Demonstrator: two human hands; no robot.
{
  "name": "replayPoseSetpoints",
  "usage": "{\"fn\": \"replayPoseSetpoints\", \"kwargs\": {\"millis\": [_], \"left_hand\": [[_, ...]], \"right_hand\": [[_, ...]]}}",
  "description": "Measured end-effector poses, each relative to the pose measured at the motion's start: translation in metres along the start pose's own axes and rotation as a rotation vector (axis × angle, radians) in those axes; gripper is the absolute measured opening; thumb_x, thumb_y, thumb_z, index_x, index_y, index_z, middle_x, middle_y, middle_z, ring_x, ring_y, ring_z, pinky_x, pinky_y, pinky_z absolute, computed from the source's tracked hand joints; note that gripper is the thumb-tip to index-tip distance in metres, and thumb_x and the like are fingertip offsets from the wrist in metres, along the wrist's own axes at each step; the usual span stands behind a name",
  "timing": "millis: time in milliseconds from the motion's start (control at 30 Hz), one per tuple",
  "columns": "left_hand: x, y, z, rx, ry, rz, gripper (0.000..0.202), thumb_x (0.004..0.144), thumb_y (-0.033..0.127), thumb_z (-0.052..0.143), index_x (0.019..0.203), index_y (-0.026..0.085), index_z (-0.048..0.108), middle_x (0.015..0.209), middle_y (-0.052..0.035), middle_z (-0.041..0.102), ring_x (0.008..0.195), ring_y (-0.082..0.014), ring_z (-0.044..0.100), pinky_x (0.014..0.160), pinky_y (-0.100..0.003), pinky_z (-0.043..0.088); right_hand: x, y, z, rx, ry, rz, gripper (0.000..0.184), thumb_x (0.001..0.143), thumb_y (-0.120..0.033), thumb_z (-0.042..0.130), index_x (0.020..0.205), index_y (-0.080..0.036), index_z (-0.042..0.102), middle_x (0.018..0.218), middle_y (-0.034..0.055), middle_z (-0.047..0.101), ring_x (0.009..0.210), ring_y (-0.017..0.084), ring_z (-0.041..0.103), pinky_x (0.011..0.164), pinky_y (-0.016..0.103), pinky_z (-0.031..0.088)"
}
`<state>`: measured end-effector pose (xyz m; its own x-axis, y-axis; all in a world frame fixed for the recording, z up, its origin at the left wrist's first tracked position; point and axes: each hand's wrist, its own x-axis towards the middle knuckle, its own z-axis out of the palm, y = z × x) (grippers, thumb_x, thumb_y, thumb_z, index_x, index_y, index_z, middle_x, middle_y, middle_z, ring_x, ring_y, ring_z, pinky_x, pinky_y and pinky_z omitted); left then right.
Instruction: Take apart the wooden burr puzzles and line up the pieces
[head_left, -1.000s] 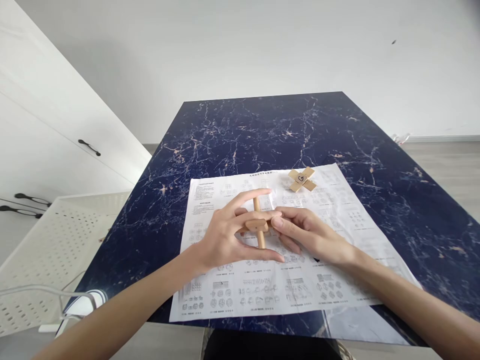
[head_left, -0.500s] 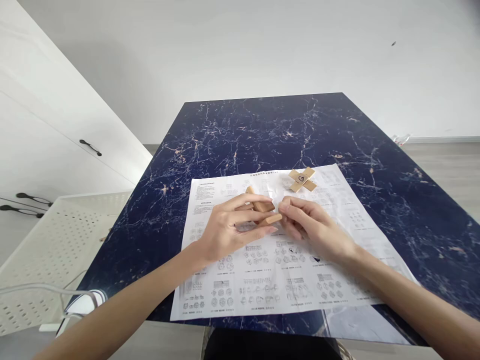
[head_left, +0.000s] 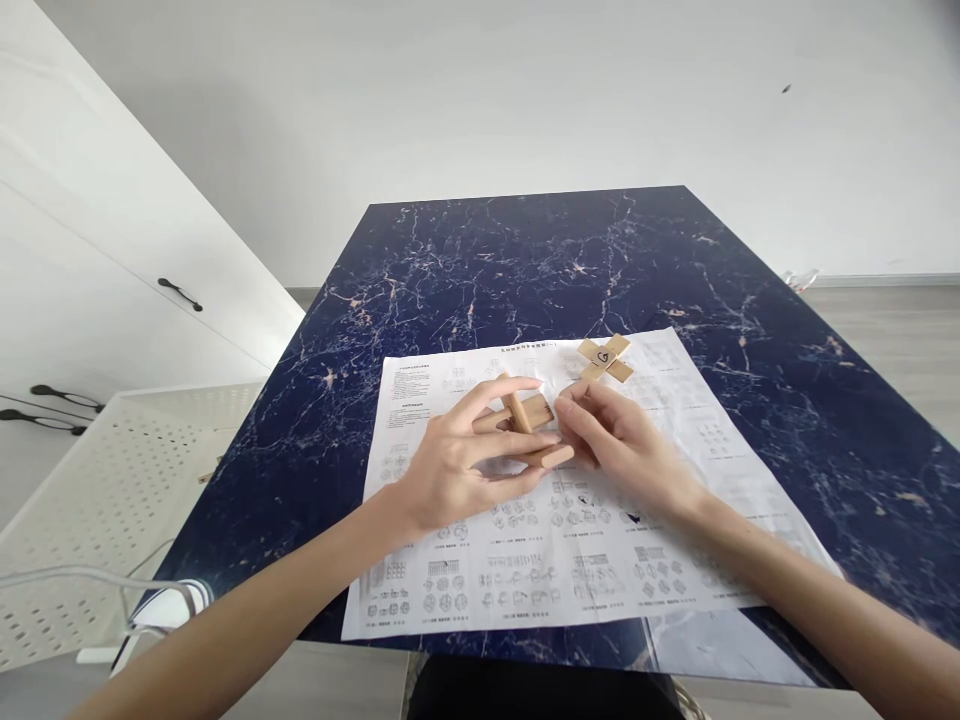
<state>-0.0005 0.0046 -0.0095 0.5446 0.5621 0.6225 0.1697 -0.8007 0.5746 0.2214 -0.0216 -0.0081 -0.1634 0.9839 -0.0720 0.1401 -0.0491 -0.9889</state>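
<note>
Over the printed sheet, my left hand (head_left: pixel 457 455) grips a wooden interlocking puzzle (head_left: pixel 521 412) made of crossed bars. One bar stands up between its fingers, and a rounded bar end (head_left: pixel 556 457) sticks out toward the right. My right hand (head_left: pixel 626 440) is curled with thumb and fingers pinched close to the puzzle's right end, which has dark marks. Whatever those fingertips hold, if anything, is hidden. Beyond the right hand, a cross-shaped wooden puzzle (head_left: pixel 604 358) with a letter-like black mark lies on the sheet.
The creased sheet (head_left: pixel 510 600) with puzzle diagrams covers the near part of a dark blue marble-patterned table (head_left: pixel 495 270). At left are a white perforated basket (head_left: pixel 82 500), a pale cable (head_left: pixel 90 575) and a white cabinet (head_left: pixel 135 230) with black handles.
The puzzle in my left hand has turned, showing its upright bar and marked end more clearly. My left index finger has lifted, and my right fingers have shifted slightly.
</note>
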Motion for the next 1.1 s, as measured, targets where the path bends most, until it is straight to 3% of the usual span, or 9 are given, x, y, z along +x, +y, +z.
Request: {"fn": "replayPoseSetpoints", "kwargs": {"millis": [100,167,300,500,633,767,867,1000,1100], "left_hand": [[-0.003,-0.003,0.0,-0.034,-0.068,0.066,0.031,0.095,0.019,0.082,0.126,0.025,0.077,0.158,-0.0095,0.054,0.118,-0.0251,0.078,0.102,-0.047,0.072],[-0.005,-0.004,-0.001,-0.019,-0.127,0.113,0.036,0.096,0.017,0.081,0.131,0.025,0.075,0.164,-0.011,0.048,0.124,-0.0273,0.076,0.105,-0.048,0.07],[-0.002,-0.004,-0.003,-0.01,-0.15,0.146,0.037,0.099,0.015,0.078,0.134,0.025,0.073,0.173,-0.0117,0.037,0.122,-0.0266,0.077,0.101,-0.046,0.072],[0.005,-0.001,-0.007,-0.046,-0.065,0.121,0.038,0.097,0.012,0.078,0.131,0.03,0.075,0.18,-0.0047,0.026,0.122,-0.0253,0.077,0.11,-0.051,0.068],[0.002,0.0,-0.007,-0.065,-0.099,0.07,0.035,0.1,0.014,0.075,0.129,0.032,0.076,0.181,-0.0017,0.023,0.119,-0.0231,0.078,0.105,-0.049,0.071],[0.0,0.002,-0.003,-0.086,-0.154,0.058,0.031,0.099,0.016,0.076,0.125,0.032,0.076,0.178,-0.0059,0.029,0.105,-0.0198,0.078,0.089,-0.045,0.075],[0.001,0.002,-0.002,-0.092,-0.127,0.07,0.024,0.099,0.017,0.077,0.12,0.028,0.076,0.171,-0.0102,0.038,0.091,-0.014,0.076,0.083,-0.04,0.074],[0.007,-0.001,-0.007,-0.085,0.007,-0.016,0.009,0.104,0.03,0.073,0.109,0.023,0.075,0.134,-0.0086,0.068,0.088,-0.0157,0.074,0.083,-0.038,0.069],[0.011,-0.002,-0.014,-0.067,0.104,-0.19,0.023,0.112,0.036,0.058,0.101,0.022,0.072,0.104,-0.005,0.073,0.097,-0.0194,0.071,0.087,-0.037,0.063]], "right_hand": [[0.0,0.003,0.001,0.003,-0.084,-0.041,0.036,0.107,-0.059,0.058,0.109,-0.023,0.061,0.083,0.0007,0.064,0.066,0.016,0.058,0.057,0.03,0.045],[0.0,0.004,0.001,-0.042,-0.134,-0.066,0.035,0.11,-0.057,0.055,0.11,-0.023,0.064,0.089,0.003,0.067,0.07,0.017,0.059,0.06,0.031,0.045],[0.0,0.004,0.0,-0.043,-0.133,-0.06,0.042,0.109,-0.058,0.055,0.094,-0.021,0.066,0.077,0.0016,0.062,0.06,0.014,0.051,0.054,0.03,0.039],[0.0,0.005,0.003,0.11,-0.074,-0.061,0.043,0.108,-0.061,0.058,0.091,-0.022,0.064,0.063,-0.0037,0.055,0.051,0.012,0.047,0.051,0.029,0.037],[-0.001,0.002,0.004,0.141,-0.026,-0.083,0.043,0.106,-0.061,0.063,0.088,-0.022,0.063,0.066,-0.003,0.058,0.049,0.011,0.048,0.05,0.029,0.038],[0.001,0.002,-0.002,0.198,0.091,-0.077,0.041,0.106,-0.059,0.065,0.088,-0.022,0.062,0.075,-0.002,0.061,0.05,0.01,0.047,0.05,0.029,0.037],[0.005,0.007,-0.007,0.235,0.152,-0.039,0.039,0.105,-0.06,0.065,0.091,-0.023,0.062,0.076,-0.0024,0.059,0.05,0.01,0.044,0.048,0.029,0.032],[0.008,0.012,-0.009,0.244,0.18,-0.032,0.04,0.104,-0.061,0.066,0.09,-0.024,0.061,0.078,-0.0015,0.058,0.054,0.011,0.044,0.049,0.03,0.035],[0.008,0.013,-0.008,0.221,0.175,-0.025,0.04,0.105,-0.061,0.064,0.09,-0.024,0.06,0.078,-0.001,0.057,0.055,0.013,0.043,0.05,0.03,0.035]]}}
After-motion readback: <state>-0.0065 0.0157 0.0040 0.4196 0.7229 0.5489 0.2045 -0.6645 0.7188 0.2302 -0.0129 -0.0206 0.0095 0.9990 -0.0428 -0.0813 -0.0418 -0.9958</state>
